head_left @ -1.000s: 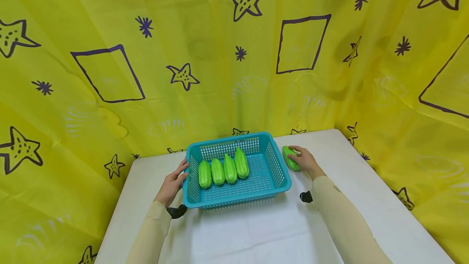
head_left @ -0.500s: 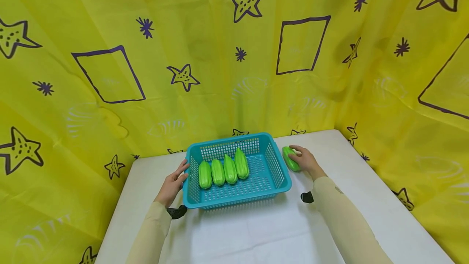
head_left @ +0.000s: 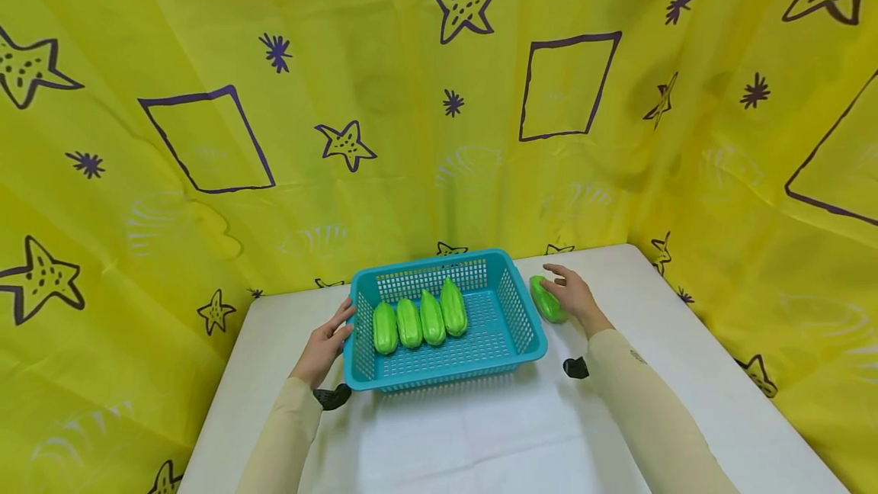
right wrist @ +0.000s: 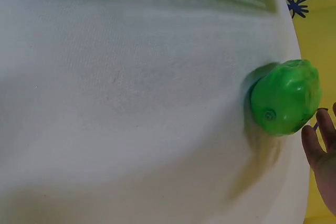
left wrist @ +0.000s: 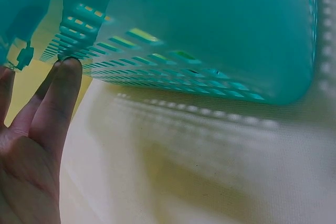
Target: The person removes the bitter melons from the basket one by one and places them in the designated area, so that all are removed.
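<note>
In the head view a teal plastic basket (head_left: 439,376) stands on the white table. Several shiny green ridged gourds (head_left: 409,322) lie side by side in its left half. My left hand (head_left: 322,349) rests against the basket's left side, its fingers fairly straight; the left wrist view has fingertips (left wrist: 71,66) against the perforated wall. Right of the basket another green ridged gourd (head_left: 546,300) lies on the table, its rounded end showing in the right wrist view. Beside and partly over it is my right hand (head_left: 575,297), fingers extended, not gripping it.
The white table (head_left: 466,441) extends in front of the basket and to both sides. A yellow curtain (head_left: 398,197) with dark star drawings hangs behind and along the sides. Dark wrist devices (head_left: 332,397) sit beneath both wrists.
My right hand's fingers have lifted and loosened from the gourd beside the basket. That gourd, the basket and my left hand stay about where they were.
</note>
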The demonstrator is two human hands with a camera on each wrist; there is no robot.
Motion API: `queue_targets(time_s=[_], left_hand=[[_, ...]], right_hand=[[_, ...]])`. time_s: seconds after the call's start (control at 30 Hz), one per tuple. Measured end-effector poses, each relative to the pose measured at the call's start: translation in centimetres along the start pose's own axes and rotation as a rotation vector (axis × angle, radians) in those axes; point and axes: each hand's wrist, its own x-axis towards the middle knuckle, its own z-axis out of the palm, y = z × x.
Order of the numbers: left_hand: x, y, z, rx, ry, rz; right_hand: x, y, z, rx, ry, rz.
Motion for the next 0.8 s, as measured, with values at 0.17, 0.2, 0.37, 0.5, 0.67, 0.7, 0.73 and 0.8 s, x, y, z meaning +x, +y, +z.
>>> queue_targets(time_s=[0.17,0.2,0.37,0.5,0.67,0.7,0.73,0.8], left_hand=[[0.0,0.1,0.0,0.000,-0.008,0.015],[0.0,0.1,0.0,0.000,-0.009,0.017],[-0.1,0.1,-0.1,0.001,-0.009,0.013],[-0.1,0.0,0.0,0.009,0.000,-0.005],[-0.1,0.0,0.0,0.011,0.004,-0.002],[-0.1,0.0,0.0,0.011,0.004,-0.002],[-0.1,0.1,0.1,0.012,0.004,-0.001],[-0.1,0.1,0.1,0.015,0.007,-0.003]], right_hand=[[0.3,-1.5,-0.1,0.047,0.041,-0.039],[0.4,-1.9,-0.1,0.061,0.051,-0.040],[0.6,-4.0,0.3,0.152,0.077,-0.062],[0.3,-6.2,0.6,0.210,0.065,-0.074],[0.0,-9.0,1.3,0.234,0.020,-0.089],[0.0,-9.5,1.5,0.242,0.008,-0.089],[0.0,-9.9,1.7,0.243,-0.001,-0.092],[-0.1,-10.6,2.0,0.251,-0.026,-0.103]])
